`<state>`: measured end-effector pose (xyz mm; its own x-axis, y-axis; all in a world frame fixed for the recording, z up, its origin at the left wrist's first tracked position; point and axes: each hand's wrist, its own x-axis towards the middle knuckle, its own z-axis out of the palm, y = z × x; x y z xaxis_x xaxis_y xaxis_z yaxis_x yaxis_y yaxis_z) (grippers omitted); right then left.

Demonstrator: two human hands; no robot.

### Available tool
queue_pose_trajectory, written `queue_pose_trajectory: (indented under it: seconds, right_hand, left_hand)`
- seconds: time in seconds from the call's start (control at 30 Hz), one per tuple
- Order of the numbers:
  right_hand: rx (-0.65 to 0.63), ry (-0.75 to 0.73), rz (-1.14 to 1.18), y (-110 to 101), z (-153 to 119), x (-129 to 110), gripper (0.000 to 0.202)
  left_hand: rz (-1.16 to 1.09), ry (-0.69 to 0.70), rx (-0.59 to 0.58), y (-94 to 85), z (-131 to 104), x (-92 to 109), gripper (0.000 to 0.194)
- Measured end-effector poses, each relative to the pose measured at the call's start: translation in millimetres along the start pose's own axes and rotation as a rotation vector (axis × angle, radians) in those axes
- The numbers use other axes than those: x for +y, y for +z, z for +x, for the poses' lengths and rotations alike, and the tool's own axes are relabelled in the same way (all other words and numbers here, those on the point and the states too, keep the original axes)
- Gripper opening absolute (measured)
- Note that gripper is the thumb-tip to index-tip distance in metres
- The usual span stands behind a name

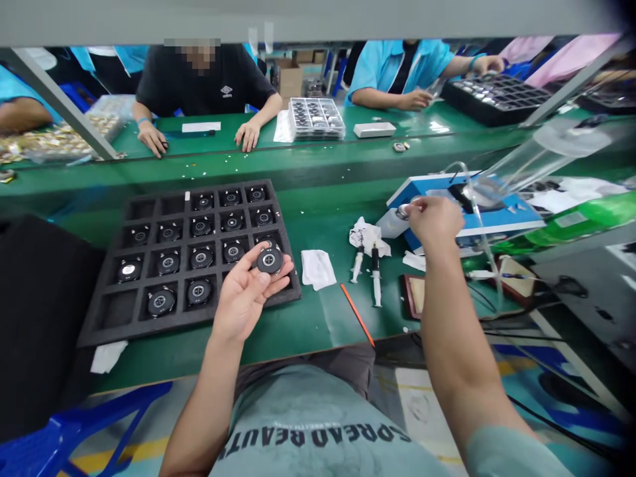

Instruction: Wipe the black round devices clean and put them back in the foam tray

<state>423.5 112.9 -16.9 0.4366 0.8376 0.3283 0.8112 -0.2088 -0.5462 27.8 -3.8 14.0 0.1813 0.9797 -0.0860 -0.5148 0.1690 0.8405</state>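
Note:
My left hand (244,295) holds a round black watch body (269,260), its sensor side facing up, over the right edge of a black foam tray (114,331). Similar watch bodies (160,301) sit in most of the tray's compartments; a few at the left are bare. My right hand (437,222) is closed at the top of a small white bottle (393,222), beside a blue and white machine (507,222). What its fingertips grip at the bottle's top is too small to make out.
Two syringes (376,278) lie by crumpled tissue, with a folded white cloth (318,269) and an orange stick (356,314) nearer. A green bottle (571,222) lies at the right. Across the bench, people sit near a clear parts box (317,119). A blue stool (74,430) stands lower left.

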Motion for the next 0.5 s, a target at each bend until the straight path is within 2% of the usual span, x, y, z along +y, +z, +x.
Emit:
queue_pose_trajectory:
  seconds: [0.07,0.17,0.23,0.33,0.4,0.5]
  right_hand:
    - [0.061,0.021,0.086,-3,-17,-18,0.019]
    - [0.056,-0.088,0.303,-1,-62,-60,0.023]
    - [-0.019,-0.206,0.46,2,-99,-94,0.028]
    - [-0.135,-0.422,0.73,5,-146,-141,0.015]
    - [-0.178,-0.537,0.881,4,-165,-162,0.005]
    - [-0.153,-0.65,0.92,7,-175,-176,0.008]
  left_hand:
    - [0.003,-0.02,-0.003,1.1,-1,1,0.064]
    - [0.027,-0.044,0.012,2.7,-1,1,0.071]
    - [0.04,-0.055,0.025,3.7,0,1,0.071]
    - [0.052,-0.053,0.025,4.9,1,0,0.062]
    - [0.048,-0.026,0.023,5.3,2,-2,0.056]
    - [0.019,0.013,0.027,5.1,3,-4,0.05]
